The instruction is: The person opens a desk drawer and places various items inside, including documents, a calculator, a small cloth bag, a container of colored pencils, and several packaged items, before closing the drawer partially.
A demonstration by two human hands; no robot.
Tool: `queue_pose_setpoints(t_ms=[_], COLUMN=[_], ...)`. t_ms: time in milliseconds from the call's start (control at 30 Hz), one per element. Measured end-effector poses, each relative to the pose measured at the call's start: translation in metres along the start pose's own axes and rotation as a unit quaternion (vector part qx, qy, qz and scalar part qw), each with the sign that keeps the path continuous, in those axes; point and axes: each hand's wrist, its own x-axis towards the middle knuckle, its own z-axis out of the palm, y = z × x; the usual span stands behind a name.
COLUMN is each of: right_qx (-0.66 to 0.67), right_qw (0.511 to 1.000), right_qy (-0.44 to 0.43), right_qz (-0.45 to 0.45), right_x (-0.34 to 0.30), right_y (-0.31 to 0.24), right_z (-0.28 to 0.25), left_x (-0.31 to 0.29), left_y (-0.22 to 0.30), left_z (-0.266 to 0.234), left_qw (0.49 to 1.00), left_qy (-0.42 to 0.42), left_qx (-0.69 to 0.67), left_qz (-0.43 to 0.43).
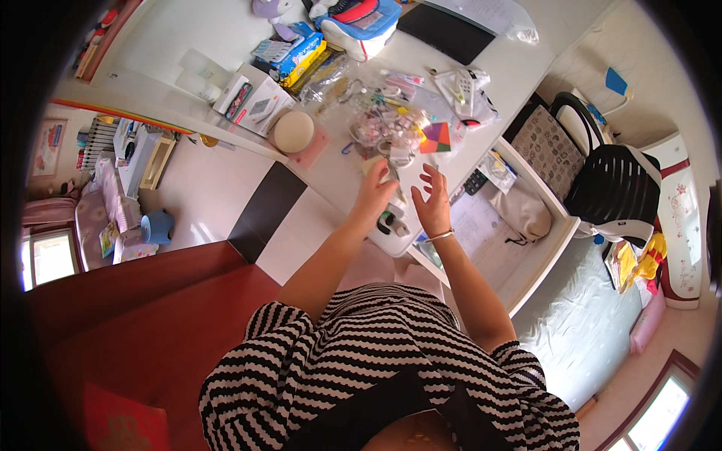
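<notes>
Over the front of a white desk (pixel 331 177), my left hand (pixel 374 194) has its fingers curled beside a small pale yellowish piece. What it grips, if anything, is too small to make out. My right hand (pixel 432 204) is held just to the right, fingers apart and nothing in them. Beyond both hands lies a heap of small items in clear plastic (pixel 380 124). A square card in several colours (pixel 435 138) rests at its right side. Close to my left wrist, a small dark and white object (pixel 391 224) sits at the desk's front edge.
Left of the heap are a round cream-coloured object (pixel 293 131) and a white box (pixel 254 99). An open drawer (pixel 519 225) with a beige pouch sticks out on the right, near a black chair (pixel 613 184). A black flat panel (pixel 445 34) lies at the back.
</notes>
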Motion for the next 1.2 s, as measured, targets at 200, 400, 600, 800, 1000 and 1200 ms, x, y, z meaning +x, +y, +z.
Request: queue_pose_setpoints(t_ms=[200,400,600,800,1000,1200], right_qx=[-0.043,-0.218,-0.139,0.109,0.164,-0.018], right_qw=[0.995,0.971,0.988,0.994,0.983,0.996], right_qy=[0.044,0.081,0.048,-0.001,0.004,0.084], right_qz=[-0.075,-0.062,-0.046,-0.005,0.085,-0.033], right_x=[0.086,0.16,0.19,0.188,0.182,0.177], right_y=[-0.023,-0.024,-0.031,-0.064,-0.05,-0.025], right_z=[0.054,0.096,0.11,0.097,0.081,0.053], left_x=[0.054,0.087,0.092,0.09,0.085,0.09], left_y=[0.02,0.027,0.04,0.045,0.082,0.101], left_z=[-0.066,-0.093,-0.096,-0.1,-0.07,-0.021], left_qw=[0.992,0.967,0.954,0.97,0.984,0.985], left_qy=[0.112,0.126,0.123,0.119,0.121,0.015], left_qx=[-0.046,-0.205,-0.251,-0.203,-0.131,0.03], left_qz=[0.022,-0.083,-0.104,-0.061,0.023,0.169])
